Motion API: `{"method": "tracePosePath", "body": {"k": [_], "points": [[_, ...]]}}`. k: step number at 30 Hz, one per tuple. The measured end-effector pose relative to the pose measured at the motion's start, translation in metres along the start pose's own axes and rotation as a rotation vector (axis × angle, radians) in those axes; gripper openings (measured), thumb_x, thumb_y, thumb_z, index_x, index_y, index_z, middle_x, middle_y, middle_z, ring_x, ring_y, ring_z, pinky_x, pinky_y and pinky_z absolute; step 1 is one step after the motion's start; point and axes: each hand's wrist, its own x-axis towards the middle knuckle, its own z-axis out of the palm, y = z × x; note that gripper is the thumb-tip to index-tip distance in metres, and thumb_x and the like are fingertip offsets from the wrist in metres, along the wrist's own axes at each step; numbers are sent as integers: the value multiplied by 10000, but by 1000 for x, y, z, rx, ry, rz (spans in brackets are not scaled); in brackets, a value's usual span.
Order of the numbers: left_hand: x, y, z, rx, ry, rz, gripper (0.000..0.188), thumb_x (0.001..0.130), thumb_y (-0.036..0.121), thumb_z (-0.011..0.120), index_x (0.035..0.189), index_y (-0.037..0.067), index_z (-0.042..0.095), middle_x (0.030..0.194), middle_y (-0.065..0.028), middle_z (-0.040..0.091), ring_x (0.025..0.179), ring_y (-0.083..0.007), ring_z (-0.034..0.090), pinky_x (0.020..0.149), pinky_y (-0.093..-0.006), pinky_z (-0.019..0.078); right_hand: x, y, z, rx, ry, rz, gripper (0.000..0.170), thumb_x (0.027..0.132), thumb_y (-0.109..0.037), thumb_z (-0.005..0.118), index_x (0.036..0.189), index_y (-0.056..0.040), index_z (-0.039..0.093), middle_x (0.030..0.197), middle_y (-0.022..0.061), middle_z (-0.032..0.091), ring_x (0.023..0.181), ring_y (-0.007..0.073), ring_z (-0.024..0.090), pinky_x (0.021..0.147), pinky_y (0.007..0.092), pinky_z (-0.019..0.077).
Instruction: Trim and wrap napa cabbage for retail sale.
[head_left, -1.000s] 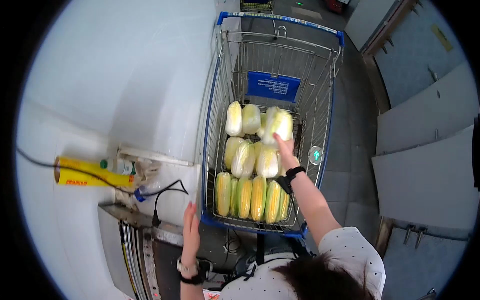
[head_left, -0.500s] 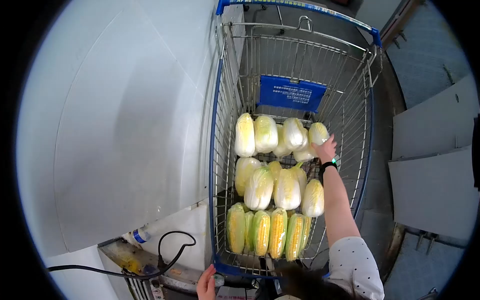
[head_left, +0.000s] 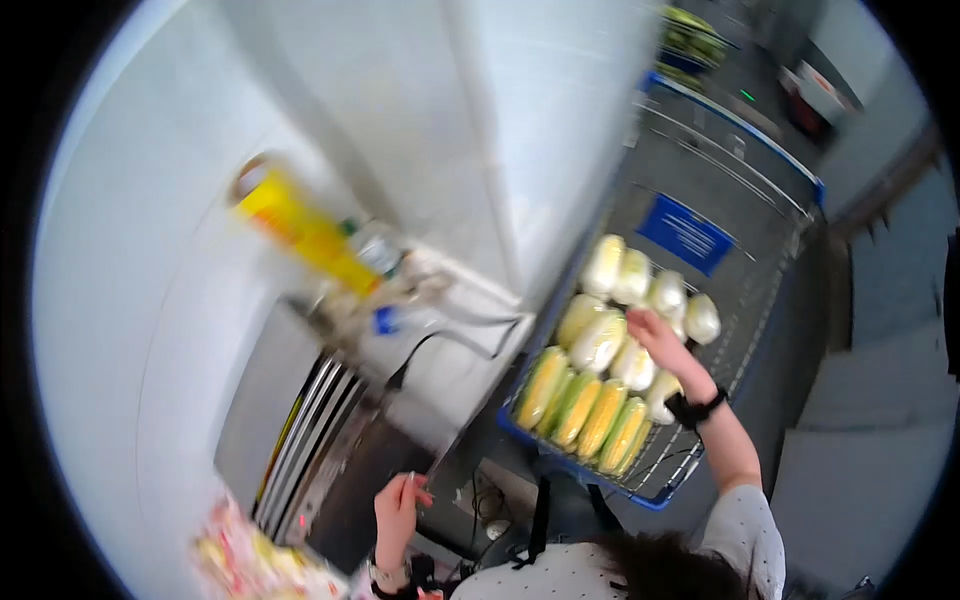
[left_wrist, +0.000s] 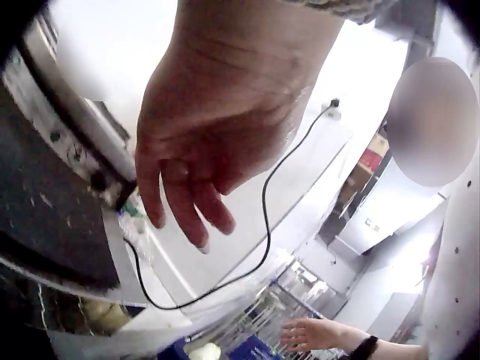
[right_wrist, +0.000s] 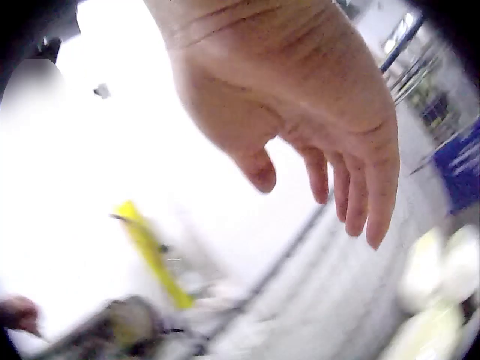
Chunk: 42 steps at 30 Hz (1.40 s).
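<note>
My right hand (head_left: pixel 660 345) hovers over the shopping cart, its fingers loosely bent with nothing in them; the right wrist view shows the bare palm. Beneath and around it sit several wrapped napa cabbages (head_left: pixel 600 340) in rows. Wrapped corn cobs (head_left: pixel 603 418) with green husks line the cart's near end. To the left, outside the cart, my left hand (head_left: pixel 397 510) hangs beside a dark-topped metal machine (head_left: pixel 350 470). Its fingers are relaxed and hold nothing in the left wrist view (left_wrist: pixel 217 142).
A blue sign (head_left: pixel 685 232) hangs inside the cart at the far end. On the left, a yellow roll (head_left: pixel 300 222) and a clear bottle (head_left: pixel 375 245) lie near a black cable (head_left: pixel 460 335). A white wall flanks the cart; grey doors stand at the right.
The right hand released a napa cabbage at the cart's far right and drew back toward me. My view has swung left, so the cart appears farther right and tilted. The left hand shows more fully.
</note>
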Motion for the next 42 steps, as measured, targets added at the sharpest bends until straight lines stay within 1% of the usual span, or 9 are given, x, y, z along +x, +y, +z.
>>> {"method": "tracePosePath", "body": {"k": [5,12,16,19,27,30,34,38,42], "points": [[-110,-17,-84,-4,248,39,128,844,99,578,761,3,592,525,-11,521,479,-49,492,444,-200,360,-183,-177,113,261,-570,-159,339,875,-178,546,1181,-38,501,1108,72,568,1016,152,537,854,275,435],[-288,-145,-169,-233,698,26,74,848,71,591,825,4,569,627,23,532,537,-23,456,475,-180,356,-332,-190,292,-524,-1008,-771,361,848,-243,569,1146,-46,515,1026,135,580,926,289,574,774,339,467],[-398,-218,-193,-36,919,-103,120,842,124,581,875,12,603,650,-82,600,560,-123,577,517,-252,440,-388,-187,370,-426,-1180,-765,335,835,-248,567,1101,-46,532,971,122,587,891,293,571,738,360,471],[-474,-258,-197,30,1143,-255,143,847,137,574,864,-4,591,638,-96,588,552,-151,565,518,-276,432,-412,-170,428,-645,-1211,-1049,304,820,-243,574,1052,-49,550,926,111,593,875,286,577,722,375,472],[-602,-338,-146,-595,1438,-538,168,885,134,518,873,-14,598,634,-28,573,580,-91,555,562,-232,460,-484,-76,640,-503,-1659,-589,315,821,-233,575,1049,-16,560,983,145,606,878,272,595,758,357,473],[-624,-340,-143,-910,1520,-418,181,914,128,476,896,-4,599,643,-7,543,604,-81,524,567,-220,436,-502,-17,708,-769,-1705,-757,350,802,-250,598,1061,-17,557,1005,155,602,893,286,593,778,362,470],[-636,-362,-133,-588,1599,-764,178,902,131,495,893,-17,593,638,-14,551,596,-70,518,554,-206,410,-516,59,783,-963,-1685,-799,423,781,-235,604,1127,-10,513,1061,198,569,987,337,555,826,396,453],[-611,-407,-92,-817,1756,-829,150,898,83,482,916,-23,586,661,-17,556,620,-74,520,574,-206,414,-524,116,859,-1161,-1576,-742,406,730,-200,635,1066,-12,507,1016,218,560,959,362,552,820,423,451],[-564,-459,-53,-1110,1806,-889,158,903,81,482,932,-27,593,679,-24,567,637,-78,528,589,-211,422,-540,171,940,-1263,-1547,-1163,225,776,-90,510,983,-2,517,947,192,559,897,355,559,770,439,468]]}}
